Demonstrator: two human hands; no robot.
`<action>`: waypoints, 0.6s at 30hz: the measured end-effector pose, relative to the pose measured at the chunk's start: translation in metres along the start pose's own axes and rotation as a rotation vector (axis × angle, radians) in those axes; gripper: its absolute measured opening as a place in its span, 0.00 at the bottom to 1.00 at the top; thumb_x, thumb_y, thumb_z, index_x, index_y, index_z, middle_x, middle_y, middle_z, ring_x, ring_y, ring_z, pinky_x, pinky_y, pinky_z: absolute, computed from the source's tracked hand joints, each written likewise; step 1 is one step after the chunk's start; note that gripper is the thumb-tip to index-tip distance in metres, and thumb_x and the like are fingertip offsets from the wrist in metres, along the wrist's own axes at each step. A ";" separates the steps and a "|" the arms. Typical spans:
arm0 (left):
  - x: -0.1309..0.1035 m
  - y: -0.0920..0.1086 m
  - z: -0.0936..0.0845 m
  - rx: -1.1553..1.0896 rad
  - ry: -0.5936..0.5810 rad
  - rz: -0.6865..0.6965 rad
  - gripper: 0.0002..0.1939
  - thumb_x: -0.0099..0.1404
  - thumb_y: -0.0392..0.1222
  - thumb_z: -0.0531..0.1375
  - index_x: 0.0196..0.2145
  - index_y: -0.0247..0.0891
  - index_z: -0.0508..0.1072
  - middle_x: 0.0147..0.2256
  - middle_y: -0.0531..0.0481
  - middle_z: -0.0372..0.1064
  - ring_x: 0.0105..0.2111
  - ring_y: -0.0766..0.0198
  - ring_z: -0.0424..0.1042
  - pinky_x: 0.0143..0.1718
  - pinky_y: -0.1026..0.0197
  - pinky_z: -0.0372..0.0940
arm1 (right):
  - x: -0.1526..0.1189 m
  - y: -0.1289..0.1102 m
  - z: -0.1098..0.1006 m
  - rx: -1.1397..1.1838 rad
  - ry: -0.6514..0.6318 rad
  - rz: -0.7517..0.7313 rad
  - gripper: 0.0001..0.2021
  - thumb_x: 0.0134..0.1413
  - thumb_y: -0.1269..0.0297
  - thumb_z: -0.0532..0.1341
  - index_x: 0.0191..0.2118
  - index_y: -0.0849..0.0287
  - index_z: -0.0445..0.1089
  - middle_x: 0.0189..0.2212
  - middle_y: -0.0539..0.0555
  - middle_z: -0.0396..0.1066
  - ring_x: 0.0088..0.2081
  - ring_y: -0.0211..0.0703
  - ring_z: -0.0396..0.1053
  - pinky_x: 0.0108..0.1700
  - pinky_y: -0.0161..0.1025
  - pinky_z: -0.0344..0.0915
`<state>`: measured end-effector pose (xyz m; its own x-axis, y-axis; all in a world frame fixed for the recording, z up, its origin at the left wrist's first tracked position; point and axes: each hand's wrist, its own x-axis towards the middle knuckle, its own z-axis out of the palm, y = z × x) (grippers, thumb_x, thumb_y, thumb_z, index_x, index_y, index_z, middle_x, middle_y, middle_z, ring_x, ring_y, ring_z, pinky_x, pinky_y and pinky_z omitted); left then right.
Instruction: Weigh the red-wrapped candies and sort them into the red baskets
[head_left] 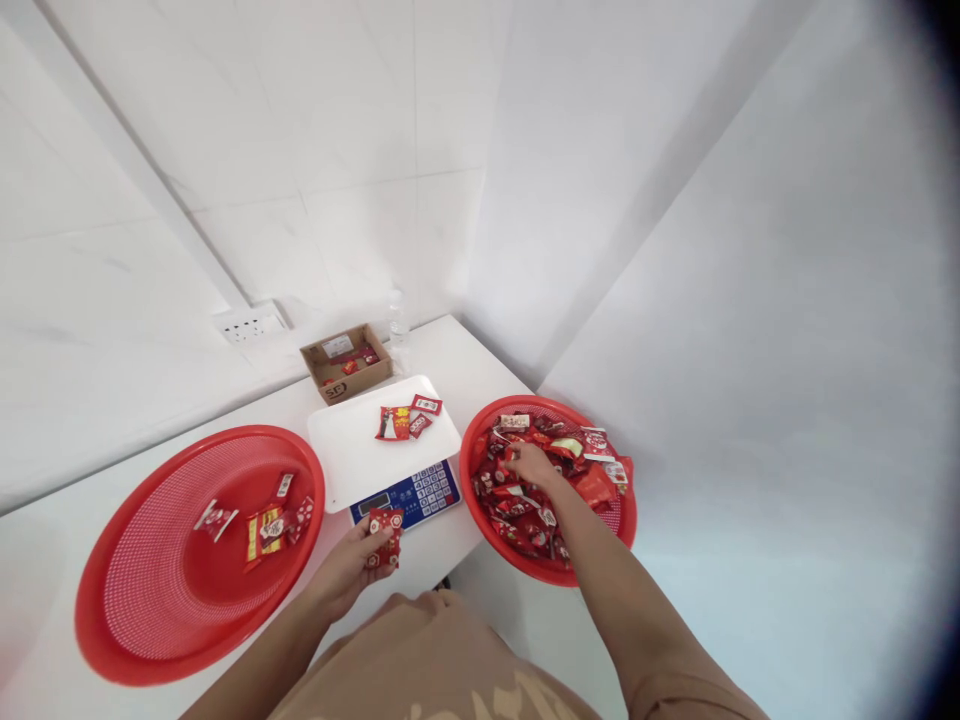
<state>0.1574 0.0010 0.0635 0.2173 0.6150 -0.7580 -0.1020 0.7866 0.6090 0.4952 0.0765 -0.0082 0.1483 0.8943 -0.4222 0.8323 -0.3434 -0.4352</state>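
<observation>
My left hand (352,560) holds a red packet (385,538) with a pale pattern, in front of the blue keypad of a scale (409,497). Three small packets, one red and yellow (393,423), lie on the scale's white tray (352,462). Over on the right, my right hand (526,464) reaches into a red basket (480,520) full of red wrapped packets. Its fingertips are pressed in among the packets, and what they grip, if anything, is too small to make out.
A second red basket (97,570) with several packets stands at the left of the white table (442,345). Behind the scale are a cardboard box (360,381) holding small packets and a clear bottle (398,335). Walls bound the back and right.
</observation>
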 end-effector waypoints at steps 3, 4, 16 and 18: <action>0.001 -0.001 0.002 -0.004 -0.005 -0.006 0.22 0.48 0.48 0.68 0.37 0.39 0.65 0.27 0.55 0.69 0.24 0.70 0.69 0.28 0.66 0.65 | -0.014 0.004 -0.014 0.243 0.112 -0.029 0.20 0.48 0.60 0.59 0.48 0.61 0.68 0.38 0.56 0.73 0.39 0.45 0.70 0.41 0.39 0.64; 0.002 -0.002 0.003 -0.004 -0.010 -0.008 0.22 0.48 0.48 0.68 0.38 0.39 0.65 0.27 0.54 0.69 0.24 0.70 0.69 0.28 0.66 0.65 | -0.019 0.005 -0.017 0.349 0.152 -0.030 0.21 0.48 0.59 0.59 0.49 0.61 0.67 0.39 0.56 0.73 0.39 0.45 0.69 0.42 0.40 0.64; 0.001 -0.006 0.010 -0.014 -0.033 -0.010 0.22 0.48 0.46 0.68 0.39 0.38 0.66 0.27 0.54 0.70 0.24 0.70 0.70 0.27 0.67 0.66 | -0.053 0.005 -0.019 0.975 0.311 0.141 0.22 0.48 0.47 0.56 0.43 0.57 0.67 0.38 0.55 0.73 0.40 0.47 0.70 0.40 0.42 0.68; 0.000 -0.007 0.010 -0.015 -0.027 -0.012 0.21 0.50 0.46 0.68 0.39 0.38 0.66 0.27 0.53 0.70 0.24 0.70 0.70 0.26 0.67 0.66 | -0.054 0.007 -0.018 1.079 0.278 0.167 0.21 0.49 0.49 0.56 0.46 0.55 0.64 0.38 0.54 0.72 0.38 0.45 0.71 0.37 0.41 0.69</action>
<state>0.1676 -0.0053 0.0619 0.2450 0.6041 -0.7583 -0.1135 0.7946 0.5964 0.5029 0.0311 0.0260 0.4408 0.8003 -0.4066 -0.0863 -0.4131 -0.9066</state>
